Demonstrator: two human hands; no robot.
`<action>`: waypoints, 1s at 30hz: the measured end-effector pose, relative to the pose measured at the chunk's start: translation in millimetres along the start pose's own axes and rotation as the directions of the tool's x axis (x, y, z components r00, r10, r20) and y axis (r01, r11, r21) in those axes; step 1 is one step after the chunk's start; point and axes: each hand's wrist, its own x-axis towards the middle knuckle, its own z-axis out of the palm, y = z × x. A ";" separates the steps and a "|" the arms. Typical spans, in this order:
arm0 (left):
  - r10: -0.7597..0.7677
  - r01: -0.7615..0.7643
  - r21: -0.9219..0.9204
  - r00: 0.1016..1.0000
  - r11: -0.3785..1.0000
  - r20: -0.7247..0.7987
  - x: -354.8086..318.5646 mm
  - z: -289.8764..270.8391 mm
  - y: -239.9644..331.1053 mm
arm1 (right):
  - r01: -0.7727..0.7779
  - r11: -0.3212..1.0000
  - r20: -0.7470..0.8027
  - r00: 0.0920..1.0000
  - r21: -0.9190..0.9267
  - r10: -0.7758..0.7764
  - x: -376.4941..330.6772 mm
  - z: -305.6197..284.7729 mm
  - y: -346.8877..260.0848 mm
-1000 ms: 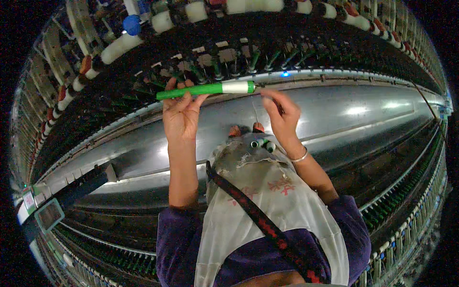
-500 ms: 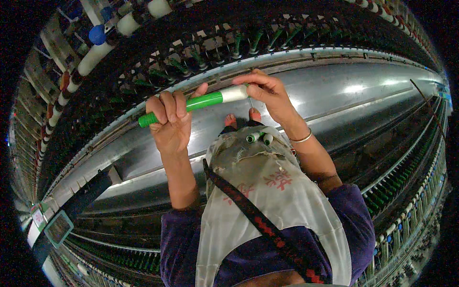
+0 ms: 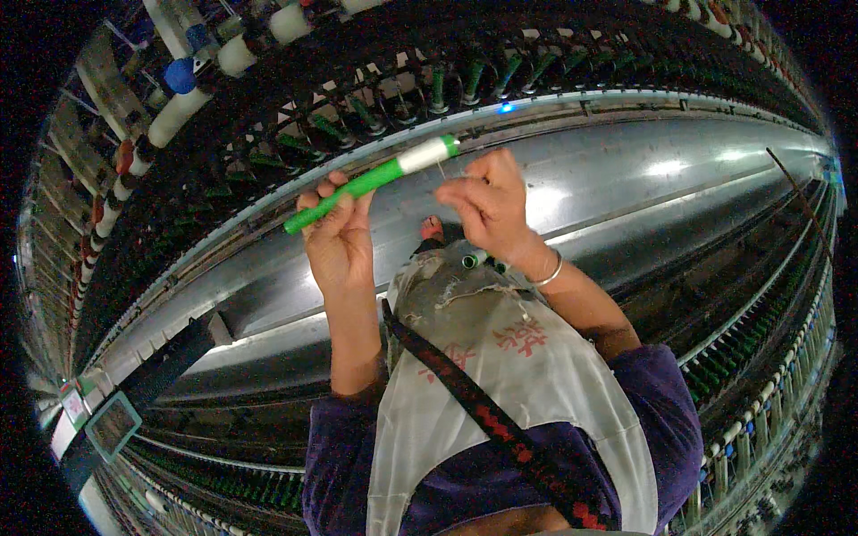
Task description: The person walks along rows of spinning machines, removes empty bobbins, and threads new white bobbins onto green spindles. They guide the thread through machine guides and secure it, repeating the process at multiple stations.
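Observation:
My left hand (image 3: 338,239) is closed around a long green bobbin (image 3: 365,181), which slants up to the right. White yarn (image 3: 422,155) is wound in a band near the bobbin's far end, and the green tip shows beyond it. To the right of that tip, and apart from the bobbin, my right hand (image 3: 490,204) is held in a pinch. A fine strand runs down from the yarn band toward its fingertips. In the pocket of my pale apron (image 3: 527,384) a green-rimmed bobbin (image 3: 473,260) pokes out.
A long spinning frame with rows of green bobbins (image 3: 438,85) stretches across ahead, a blue light (image 3: 507,108) glowing on its rail. Another machine row (image 3: 715,366) stands behind at the right. A shiny metal floor (image 3: 652,170) lies between. A dark strap (image 3: 447,371) crosses my apron.
My right hand has come off the bobbin's tip and moved down, toward me. The left hand has shifted slightly right, tilting the bobbin's yarn end higher. A blue light now shows on the rail.

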 end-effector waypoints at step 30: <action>-0.393 -0.375 0.808 0.899 -0.454 0.196 -16.5 -232.8 65.1 | -0.512 0.855 0.133 0.856 0.087 0.499 -28.0 -27.2 208.7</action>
